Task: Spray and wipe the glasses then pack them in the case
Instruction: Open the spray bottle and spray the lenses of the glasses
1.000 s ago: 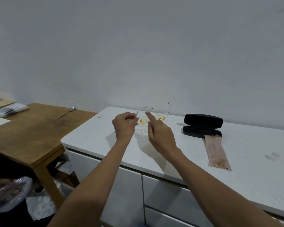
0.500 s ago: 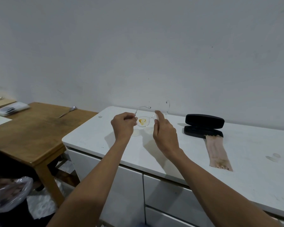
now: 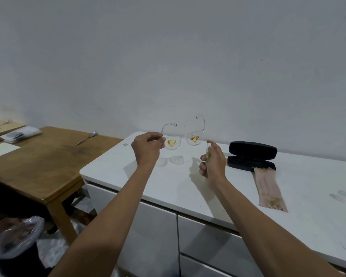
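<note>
Orange-smeared glasses (image 3: 181,137) hang pinched in the left hand (image 3: 147,148), lenses facing the spray bottle (image 3: 208,154) the right hand (image 3: 213,164) holds, ready for misting.

To my left I see a wooden table (image 3: 48,154) standing just beside the white cabinet (image 3: 188,196) — a spoon (image 3: 86,137) lies near its far edge, and a stack of clear packets (image 3: 21,132) sits at its far left corner. Low in the left corner a bin lined with a plastic bag (image 3: 14,236) shows — its contents are too blurred to tell. A plain white wall (image 3: 168,56) rises behind everything.
</note>
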